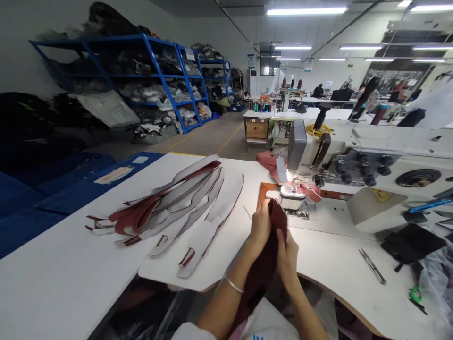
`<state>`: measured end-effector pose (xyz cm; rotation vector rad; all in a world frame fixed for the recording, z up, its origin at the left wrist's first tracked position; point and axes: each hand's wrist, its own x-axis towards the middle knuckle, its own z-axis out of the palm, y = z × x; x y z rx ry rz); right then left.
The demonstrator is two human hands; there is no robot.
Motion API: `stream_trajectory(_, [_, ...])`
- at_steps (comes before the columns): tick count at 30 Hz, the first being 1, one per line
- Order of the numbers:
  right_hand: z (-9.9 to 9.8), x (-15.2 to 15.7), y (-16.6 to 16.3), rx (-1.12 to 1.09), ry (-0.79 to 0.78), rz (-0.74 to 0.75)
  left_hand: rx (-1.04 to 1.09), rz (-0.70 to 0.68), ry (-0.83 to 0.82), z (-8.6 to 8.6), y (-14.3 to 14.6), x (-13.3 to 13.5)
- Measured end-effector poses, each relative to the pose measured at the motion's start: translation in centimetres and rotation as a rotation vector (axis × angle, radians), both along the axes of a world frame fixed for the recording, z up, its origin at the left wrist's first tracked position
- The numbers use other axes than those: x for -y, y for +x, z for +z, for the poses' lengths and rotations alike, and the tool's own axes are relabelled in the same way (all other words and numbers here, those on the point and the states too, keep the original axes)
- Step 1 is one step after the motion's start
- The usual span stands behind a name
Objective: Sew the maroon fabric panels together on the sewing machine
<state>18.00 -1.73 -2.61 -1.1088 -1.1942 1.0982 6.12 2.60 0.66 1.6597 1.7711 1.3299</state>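
A long dark red fabric strap piece hangs from both my hands, its upper end just in front of the sewing machine. My left hand grips its left edge near the top, fingers curled round it. On the opposite edge, slightly lower, my right hand is closed with the thumb lying on the cloth. Behind the strap piece, the presser foot is lit by the machine's lamp, with reddish fabric beside it. Left of my hands lies a fanned pile of grey-backed strap pieces with dark red edges.
Thread snips lie on the table at the right, near a black pouch and clear plastic. Blue bins stand beside the table's left edge. Loaded blue shelves line the wall behind.
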Motion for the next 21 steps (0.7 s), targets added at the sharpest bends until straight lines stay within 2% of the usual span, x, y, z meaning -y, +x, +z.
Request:
stream_trajectory(4, [-1.0,-3.5,2.1,-0.627,-0.394,0.063,0.145,-0.56,-0.084,2.1,-3.9,-2.6])
stream_trajectory(5, [-1.3,-4.3,2.3,-0.739,-0.475,0.089,0.178,-0.646,-0.108,2.2,-4.3,-3.3])
stream_trajectory(6, [-1.5,-4.8,2.3,-0.811,-0.525,0.113,0.207,-0.669,-0.122,2.2,-4.3,-3.8])
stream_trajectory(7, [-1.6,-5.3,2.2,-0.852,-0.539,0.127,0.234,-0.634,-0.121,1.9,-4.0,-4.3])
stream_trajectory(9, [-1.6,-5.7,1.8,-0.868,-0.465,0.135,0.271,-0.514,-0.093,1.2,-2.8,-5.1])
stream_trajectory(12, [-1.1,-6.4,1.7,-0.715,-0.334,0.122,0.303,-0.477,-0.059,0.3,-0.9,-5.7])
stream_trajectory(14, [-0.6,-7.2,2.1,-0.614,-0.303,0.026,0.325,-0.527,-0.046,0.3,-0.2,-6.1])
stream_trajectory(17, [0.0,-8.7,2.6,-0.574,-0.201,-0.15,0.312,-0.559,0.004,0.7,0.3,-7.2])
stream_trajectory(21, [0.6,-10.7,2.6,-0.487,-0.092,-0.253,0.148,-0.382,0.151,0.7,1.4,-8.7])
